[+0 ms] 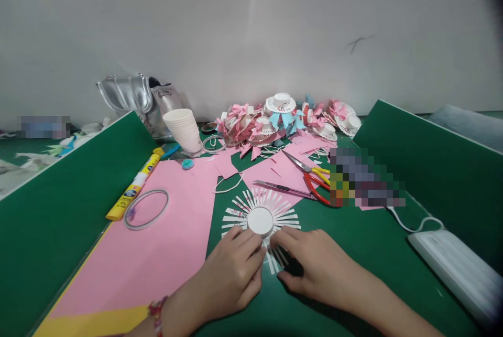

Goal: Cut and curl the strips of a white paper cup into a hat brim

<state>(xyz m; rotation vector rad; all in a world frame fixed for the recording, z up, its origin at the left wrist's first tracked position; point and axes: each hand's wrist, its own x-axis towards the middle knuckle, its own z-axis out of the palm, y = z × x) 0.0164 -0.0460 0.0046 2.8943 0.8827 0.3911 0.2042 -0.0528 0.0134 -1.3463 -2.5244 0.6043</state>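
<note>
A white paper cup (pixel 260 221), cut into many narrow strips splayed round its base like rays, lies base up on the green table (pixel 346 258). My left hand (pixel 238 263) is at its near left side, fingers curled together on the strips beside the base. My right hand (pixel 310 261) reaches in from the near right. Its fingertips touch the strips by the base, and its thumb stands apart below them. Part of the near strips is hidden under both hands. Just beyond the cup lies a utility knife (pixel 285 189).
Scissors (pixel 314 174) with red and yellow handles lie at the right, a face mask (pixel 458 269) nearer. Pink paper (pixel 168 253), a glue stick (pixel 135 185) and a tape ring (pixel 147 210) are at the left. Stacked paper cups (pixel 183 130) and small paper hats (pixel 281 104) stand behind, between green dividers (pixel 86 190).
</note>
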